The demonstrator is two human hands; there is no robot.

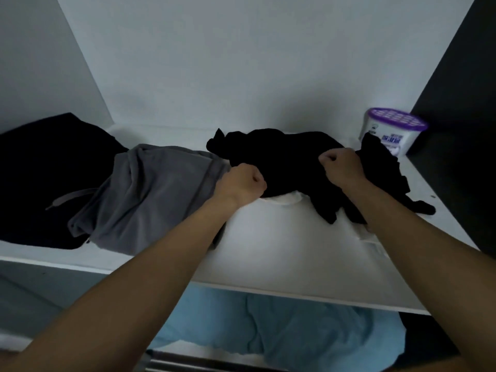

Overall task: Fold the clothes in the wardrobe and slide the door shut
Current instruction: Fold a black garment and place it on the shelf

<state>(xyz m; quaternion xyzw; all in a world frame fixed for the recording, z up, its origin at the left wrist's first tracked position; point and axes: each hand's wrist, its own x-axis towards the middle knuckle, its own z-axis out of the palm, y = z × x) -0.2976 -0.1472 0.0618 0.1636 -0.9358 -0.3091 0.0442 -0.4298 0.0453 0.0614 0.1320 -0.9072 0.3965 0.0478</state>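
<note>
A crumpled black garment [284, 159] lies on the white wardrobe shelf [281, 253], right of centre. My left hand [241, 185] grips its left edge with curled fingers. My right hand [342, 165] pinches its right part, knuckles up. A bit of white cloth [284, 200] shows under the black garment. To the left lies a grey garment [150, 194], loosely bunched, and beyond it a black garment [48, 167] at the far left.
A white tub with a purple lid [391, 130] stands at the shelf's back right corner. A dark panel [461, 130] rises on the right. Light blue fabric [281, 331] lies on the level below the shelf.
</note>
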